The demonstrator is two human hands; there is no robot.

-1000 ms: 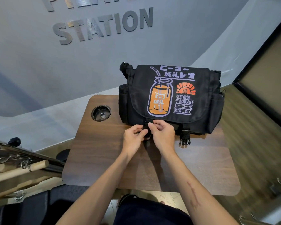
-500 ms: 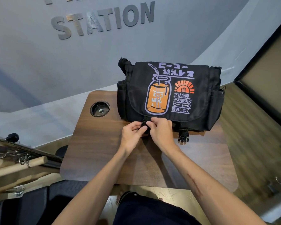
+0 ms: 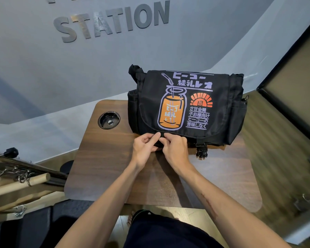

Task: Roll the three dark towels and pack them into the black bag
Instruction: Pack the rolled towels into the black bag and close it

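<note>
Black fabric messenger bag (image 3: 186, 104), flap down, beyond both hands: left hand (image 3: 145, 149) and right hand (image 3: 175, 151) pinched its near-left buckle strap, apparently fastening it.

A dark walnut wooden surface (image 3: 115, 176) with rounded corners is sitting against a grey wall (image 3: 43, 77). A round black recessed cup holder (image 3: 108, 120) is sitting in its far left corner. Raised dark metal letters spelling STATION (image 3: 113, 22) are showing on the wall. Pale wooden dowels (image 3: 20, 183) and metal chain links (image 3: 13, 173) are lying off to the left.
</note>
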